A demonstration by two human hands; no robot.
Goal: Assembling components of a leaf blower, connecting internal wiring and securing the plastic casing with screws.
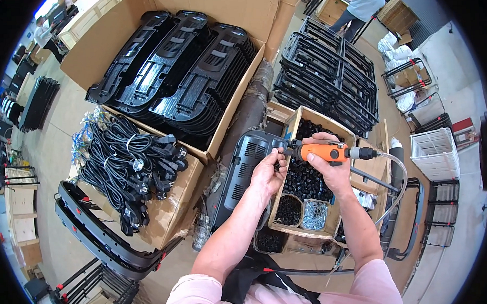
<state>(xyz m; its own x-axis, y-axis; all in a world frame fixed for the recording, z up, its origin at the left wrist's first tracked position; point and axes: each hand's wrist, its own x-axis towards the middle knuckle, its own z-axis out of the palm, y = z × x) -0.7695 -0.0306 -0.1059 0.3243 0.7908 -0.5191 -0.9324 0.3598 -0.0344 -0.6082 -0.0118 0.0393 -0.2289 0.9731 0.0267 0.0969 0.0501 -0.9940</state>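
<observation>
A vented plastic housing (243, 171) stands at the centre, with the left hand (267, 175) on its right edge and the right hand (332, 170) just right of it gripping a pneumatic screwdriver (329, 151). Right of the housing sits a cardboard box of small parts (308, 174) (a cup of screws (314, 214) lies in its near end). Far left lie bundled power cords (126, 167) on a carton; behind them, a large carton of stacked housings (187, 73). Metal frames (332, 79) pile up behind the parts box.

Big open brown cardboard box (233, 15) up at 12 o'clock, a smaller brown carton (173, 205) at 8, another open one (375, 166) around 3.
</observation>
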